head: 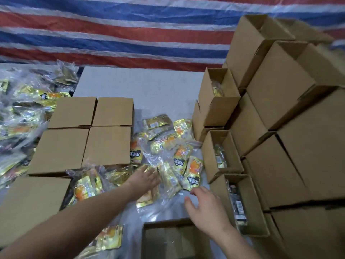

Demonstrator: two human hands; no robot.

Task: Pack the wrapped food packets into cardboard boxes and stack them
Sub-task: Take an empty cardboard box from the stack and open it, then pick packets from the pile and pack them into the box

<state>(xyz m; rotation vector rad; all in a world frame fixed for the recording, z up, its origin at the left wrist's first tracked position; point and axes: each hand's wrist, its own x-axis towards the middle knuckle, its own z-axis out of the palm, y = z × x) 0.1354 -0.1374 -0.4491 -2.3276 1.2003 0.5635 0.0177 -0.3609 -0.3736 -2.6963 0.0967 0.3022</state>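
Packets (pixel 173 161) beneath both hands (pixel 147 177)

The grey counter (pixel 138 85) holds shut cardboard boxes (pixel 89 133), a pile of gold food packets (pixel 168 146), and open boxes (pixel 220 152) on the right.

Loose packets (pixel 164 146) mid-counter (pixel 138 86), four closed boxes (pixel 89 131) to their left, stacked boxes (pixel 280 113) to the right, open box (pixel 168 238) nearest, bagged packets (pixel 22 113) far left
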